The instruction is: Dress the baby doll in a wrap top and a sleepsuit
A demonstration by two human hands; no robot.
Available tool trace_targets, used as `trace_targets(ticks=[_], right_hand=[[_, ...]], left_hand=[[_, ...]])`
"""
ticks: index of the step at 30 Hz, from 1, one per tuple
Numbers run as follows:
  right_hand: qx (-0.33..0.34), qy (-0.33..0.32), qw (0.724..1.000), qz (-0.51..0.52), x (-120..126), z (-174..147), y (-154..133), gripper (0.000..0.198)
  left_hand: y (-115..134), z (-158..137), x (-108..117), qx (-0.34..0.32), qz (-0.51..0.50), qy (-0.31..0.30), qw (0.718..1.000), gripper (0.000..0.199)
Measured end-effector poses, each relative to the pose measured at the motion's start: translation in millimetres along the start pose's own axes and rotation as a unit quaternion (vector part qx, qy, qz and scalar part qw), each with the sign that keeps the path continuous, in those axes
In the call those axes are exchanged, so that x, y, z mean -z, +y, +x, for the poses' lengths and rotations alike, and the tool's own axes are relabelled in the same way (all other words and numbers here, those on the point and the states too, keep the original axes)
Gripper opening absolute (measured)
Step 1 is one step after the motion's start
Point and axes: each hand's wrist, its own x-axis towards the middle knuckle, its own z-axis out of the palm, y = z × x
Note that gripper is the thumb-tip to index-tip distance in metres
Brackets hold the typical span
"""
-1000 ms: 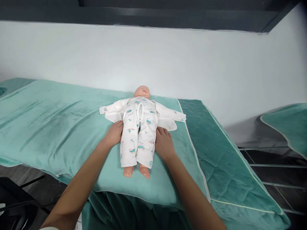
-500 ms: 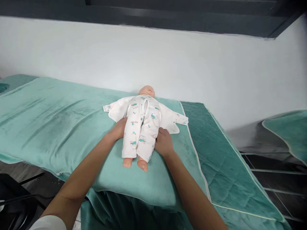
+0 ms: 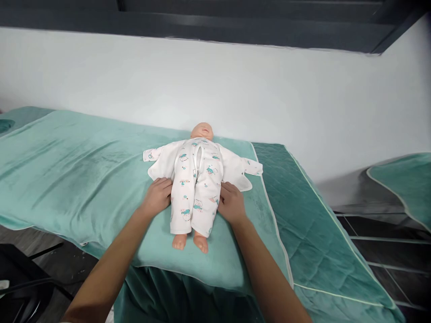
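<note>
A baby doll [image 3: 202,131] lies on its back on the bed, head toward the wall and bare feet [image 3: 201,242] toward me. It wears white printed baby pants [image 3: 206,197] with an open slit high in the middle, reaching almost to its ankles. A white baby top [image 3: 232,167] spreads out to both sides, its sleeves stretched outward. My left hand [image 3: 156,196] is closed at the left edge of the pants, and my right hand [image 3: 232,202] is closed at the right edge. The fingertips of both hands are partly hidden against the cloth.
A light green cover [image 3: 84,179] drapes the bed, with a darker quilted green cover [image 3: 313,224] to the right. Behind is a white wall [image 3: 235,89] under a dark overhead frame [image 3: 235,29]. Black furniture [image 3: 20,282] stands at lower left, and a slatted frame [image 3: 380,242] at right.
My left hand has come out from beside the upper pants and moved toward me along the left edge. The pants legs sit slightly lower in view. My right hand stays nearly in place.
</note>
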Motion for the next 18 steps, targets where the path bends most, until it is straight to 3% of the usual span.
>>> trace_targets(ticks=[4, 8, 10, 12, 13, 15, 18], right_hand=[[-0.043, -0.016, 0.997, 0.055, 10, -10, -9, 0.023], [-0.138, 0.004, 0.98, 0.146, 16, -18, 4, 0.018], [-0.197, 0.063, 0.97, 0.129, 18, -17, 24, 0.018], [-0.284, 0.128, 0.947, 0.074, 19, -14, 48, 0.02], [-0.318, 0.131, 0.939, 0.029, 20, -12, 59, 0.025], [-0.38, 0.097, 0.919, -0.037, 21, -10, 77, 0.034], [-0.456, 0.01, 0.888, -0.05, 24, -10, 91, 0.041]], left_hand=[[2, -5, 5, 0.019, -0.109, -0.022, 0.994, 0.021], [-14, 4, 2, 0.169, -0.18, 0.039, 0.968, 0.022], [-27, 12, -2, 0.249, -0.143, 0.061, 0.956, 0.02], [-40, 21, -5, 0.305, -0.082, 0.051, 0.948, 0.021], [-45, 25, -5, 0.329, -0.047, 0.042, 0.942, 0.023], [-52, 31, -6, 0.374, 0.019, 0.03, 0.927, 0.028], [-54, 34, -8, 0.424, 0.084, 0.034, 0.901, 0.032]])
